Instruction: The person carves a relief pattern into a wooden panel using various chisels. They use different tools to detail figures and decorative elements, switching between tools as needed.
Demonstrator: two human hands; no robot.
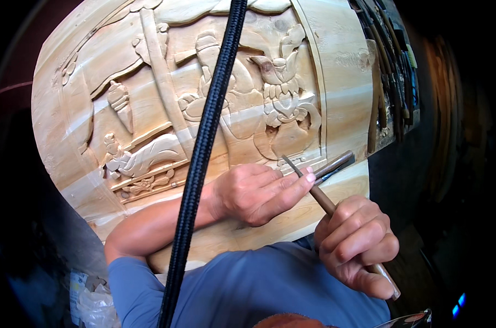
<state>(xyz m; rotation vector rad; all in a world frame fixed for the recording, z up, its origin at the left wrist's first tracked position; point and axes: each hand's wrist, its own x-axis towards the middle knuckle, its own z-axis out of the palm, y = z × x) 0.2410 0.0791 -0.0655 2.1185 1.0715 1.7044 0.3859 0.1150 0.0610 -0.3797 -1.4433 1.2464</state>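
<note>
A wood-carving chisel point(323, 200) with a slim dark blade and a brown handle slants across the near right edge of a pale carved wooden panel point(343, 33). My right hand point(357, 240) is wrapped round its handle, whose end sticks out below the fist. My left hand point(256, 194) lies over the panel's near edge, its fingers together and their tips closed on the chisel's shaft near the blade. The blade tip points up and left toward the carved relief point(285, 104). Just beyond my left fingertips, a rounded metallic-brown tool point(335, 160) lies on the wood.
Many hand tools point(391, 65) lie side by side on a board at the far right. A black braided cable point(207, 123) crosses the view in front of the panel. A clear plastic bag point(94, 306) is on the lower left. The panel's outer edge is curved.
</note>
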